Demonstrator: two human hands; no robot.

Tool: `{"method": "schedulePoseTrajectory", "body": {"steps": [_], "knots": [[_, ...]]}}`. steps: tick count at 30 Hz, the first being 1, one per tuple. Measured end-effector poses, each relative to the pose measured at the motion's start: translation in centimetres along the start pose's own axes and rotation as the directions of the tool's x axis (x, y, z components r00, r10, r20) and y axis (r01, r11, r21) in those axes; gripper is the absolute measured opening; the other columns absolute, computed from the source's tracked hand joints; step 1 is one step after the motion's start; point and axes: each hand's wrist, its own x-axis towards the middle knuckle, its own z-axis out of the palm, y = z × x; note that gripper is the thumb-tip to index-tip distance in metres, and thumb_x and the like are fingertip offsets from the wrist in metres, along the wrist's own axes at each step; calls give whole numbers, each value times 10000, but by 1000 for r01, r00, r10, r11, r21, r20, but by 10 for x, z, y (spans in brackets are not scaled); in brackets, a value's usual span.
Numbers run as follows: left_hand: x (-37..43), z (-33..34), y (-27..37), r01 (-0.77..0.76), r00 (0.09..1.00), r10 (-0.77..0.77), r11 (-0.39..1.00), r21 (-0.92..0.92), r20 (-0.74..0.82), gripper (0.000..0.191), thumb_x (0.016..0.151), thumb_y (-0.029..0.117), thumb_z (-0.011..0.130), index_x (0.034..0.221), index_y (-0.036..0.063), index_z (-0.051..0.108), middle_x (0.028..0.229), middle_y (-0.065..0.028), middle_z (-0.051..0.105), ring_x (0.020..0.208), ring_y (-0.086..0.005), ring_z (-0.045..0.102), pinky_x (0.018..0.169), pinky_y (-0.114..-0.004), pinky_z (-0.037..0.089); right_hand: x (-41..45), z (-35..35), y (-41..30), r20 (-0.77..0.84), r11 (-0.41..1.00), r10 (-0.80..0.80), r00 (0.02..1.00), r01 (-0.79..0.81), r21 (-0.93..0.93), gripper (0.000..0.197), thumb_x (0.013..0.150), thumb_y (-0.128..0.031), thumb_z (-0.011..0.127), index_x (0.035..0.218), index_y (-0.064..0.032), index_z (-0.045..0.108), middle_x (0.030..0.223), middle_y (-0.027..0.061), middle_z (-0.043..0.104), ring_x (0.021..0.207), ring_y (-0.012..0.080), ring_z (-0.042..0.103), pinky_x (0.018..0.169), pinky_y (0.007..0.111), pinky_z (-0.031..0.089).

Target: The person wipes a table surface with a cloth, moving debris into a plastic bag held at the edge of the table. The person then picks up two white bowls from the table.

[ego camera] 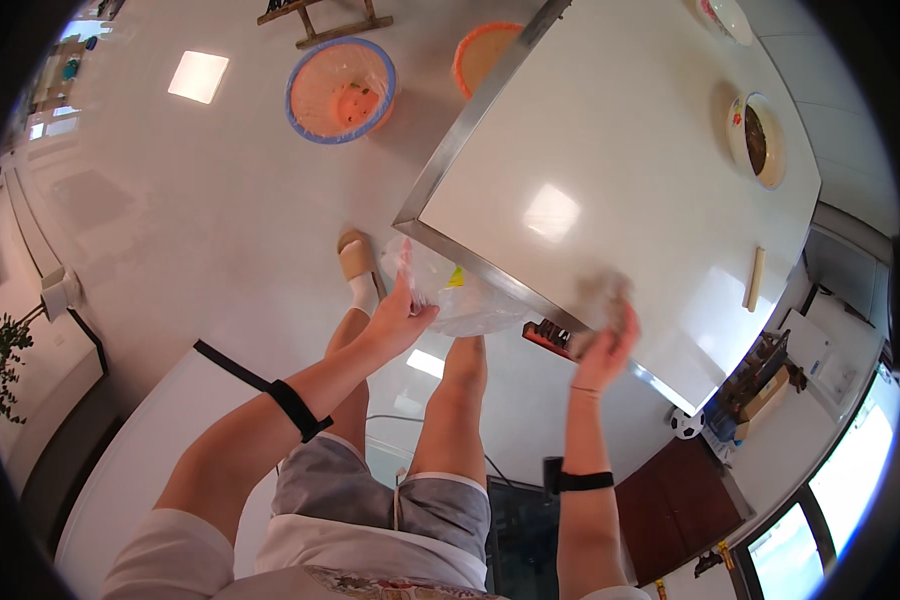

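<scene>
A clear plastic bag (487, 306) with a small yellow mark hangs just off the metal-edged corner of a white table (615, 135). My left hand (403, 309) grips its left side, thumb and fingers pinching the film. At the table's near edge, my right hand (606, 351) holds a grey-brown crumpled thing (604, 294). Motion blurs it, so I cannot tell whether it is a cloth. Part of it is over the tabletop, beyond my fingertips.
A floral bowl with dark contents (756, 141), another bowl (726, 19) and a pale stick (754, 280) rest on the table. On the floor are a lined blue-rimmed basket (340, 90), an orange-rimmed basket (487, 52), a wooden stool (337, 30) and a football (687, 424).
</scene>
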Motion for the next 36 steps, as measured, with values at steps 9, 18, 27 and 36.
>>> {"method": "schedulePoseTrajectory", "body": {"steps": [9,18,27,36], "knots": [[4,-18,-38,-47,999,47,997,-57,2,913,849,62,589,1443,85,-103,1444,-134,230,998,-187,520,842,-283,452,-14,17,43,-6,775,-200,980,155,-613,490,781,-122,497,1261,-26,467,1317,201,392,1220,390,352,1024,485,274],[6,-37,-53,-32,999,28,993,-115,-32,910,841,25,585,1453,120,-82,1396,-147,314,1072,-182,488,884,-284,426,-35,165,-72,307,764,-431,849,524,-376,576,612,-83,539,1188,-91,558,1237,67,490,1181,289,410,981,489,289],[14,-55,-62,-68,993,59,994,-84,-101,954,778,20,616,1460,146,-39,1137,-122,544,796,-173,518,759,-282,442,-24,184,-113,506,890,-449,736,415,187,528,653,16,539,1172,-77,563,1200,117,481,1127,300,436,962,470,339],[17,-83,-46,-122,984,116,992,-38,-132,903,801,36,588,1461,148,-18,1272,-122,434,824,-176,523,771,-273,442,52,41,-27,-126,979,-37,991,10,-205,587,756,-12,438,1338,-41,372,1383,171,284,1214,346,378,1012,410,343]]}}
